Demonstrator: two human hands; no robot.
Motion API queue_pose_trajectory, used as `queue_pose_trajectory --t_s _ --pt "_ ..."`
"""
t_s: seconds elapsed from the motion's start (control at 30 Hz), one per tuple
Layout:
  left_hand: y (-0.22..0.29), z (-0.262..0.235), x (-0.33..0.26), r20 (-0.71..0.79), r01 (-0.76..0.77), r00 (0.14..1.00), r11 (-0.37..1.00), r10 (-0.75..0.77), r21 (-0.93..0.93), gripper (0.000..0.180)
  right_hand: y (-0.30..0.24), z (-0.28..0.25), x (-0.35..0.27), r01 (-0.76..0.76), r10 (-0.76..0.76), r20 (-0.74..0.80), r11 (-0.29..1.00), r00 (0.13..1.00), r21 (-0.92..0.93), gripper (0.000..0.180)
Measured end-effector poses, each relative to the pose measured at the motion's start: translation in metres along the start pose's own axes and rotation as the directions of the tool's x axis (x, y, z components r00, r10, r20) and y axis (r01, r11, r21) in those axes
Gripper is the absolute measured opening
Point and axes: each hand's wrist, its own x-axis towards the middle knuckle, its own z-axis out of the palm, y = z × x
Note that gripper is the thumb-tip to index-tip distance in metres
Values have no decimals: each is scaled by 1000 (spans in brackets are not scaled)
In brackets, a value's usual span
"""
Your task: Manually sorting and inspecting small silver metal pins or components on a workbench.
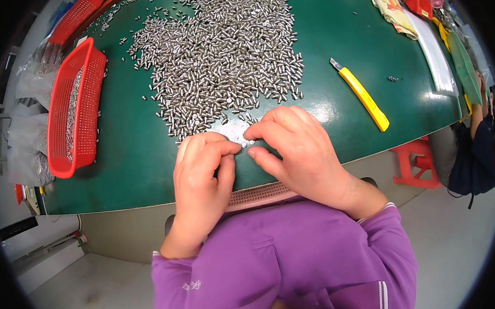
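The right hand (300, 144), narrowly parted, and the left hand (199, 165), its grip unclear, meet around tiny parts (244, 146) that a careless nudge could roll into the pile (221, 62).

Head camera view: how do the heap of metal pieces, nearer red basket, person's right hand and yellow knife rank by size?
1. Heap of metal pieces
2. Nearer red basket and right hand: too alike to rank; nearness to the camera may enlarge the hand
3. Yellow knife
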Motion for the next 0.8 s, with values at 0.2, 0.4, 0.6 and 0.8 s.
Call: queue_pose_trajectory --t_s 0.2,0.4,0.6,0.8 --pt "7 2 9 49 7 999 1000 -8 9 36 1 0 0 1 -1 -10 1000 1000 -6 25" --pt "4 4 8 46 12 999 999 -11 -33 57 0 1 0 0 0 -4 1000 1000 -19 25" --pt "2 7 6 36 47 998 997 -45 -67 60 2 2 0 8 -8 -20 1000 1000 -17 24" --pt "0 12 4 -2 75 997 994 -75 -79 61 1 4 1 3 -4 -42 1000 999 -24 22"
